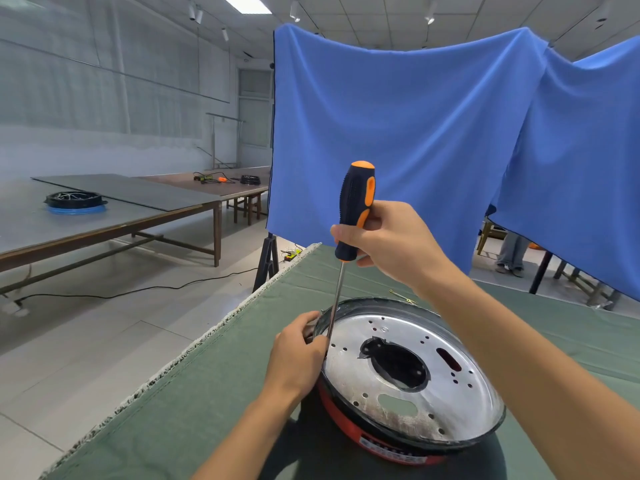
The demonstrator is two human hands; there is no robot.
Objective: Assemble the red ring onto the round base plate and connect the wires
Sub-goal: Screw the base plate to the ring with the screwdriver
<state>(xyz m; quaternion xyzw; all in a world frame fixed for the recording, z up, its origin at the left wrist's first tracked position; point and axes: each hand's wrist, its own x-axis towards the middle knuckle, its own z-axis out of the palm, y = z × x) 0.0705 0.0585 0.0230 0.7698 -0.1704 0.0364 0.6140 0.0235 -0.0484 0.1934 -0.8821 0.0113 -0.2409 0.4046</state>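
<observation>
While the right hand [391, 240] gripped the screwdriver [355, 211] by its black-and-orange handle, near upright at the middle of the frame, its shaft ran down to the left edge of the plate [412, 372]. The left hand [299, 351] curled over that same edge, fingers closed on the rim beside the tip. The silver plate sat tilted in the red ring [349, 426] at lower centre, on the green table [194, 403]. A blue cloth [415, 133] hung behind.
</observation>
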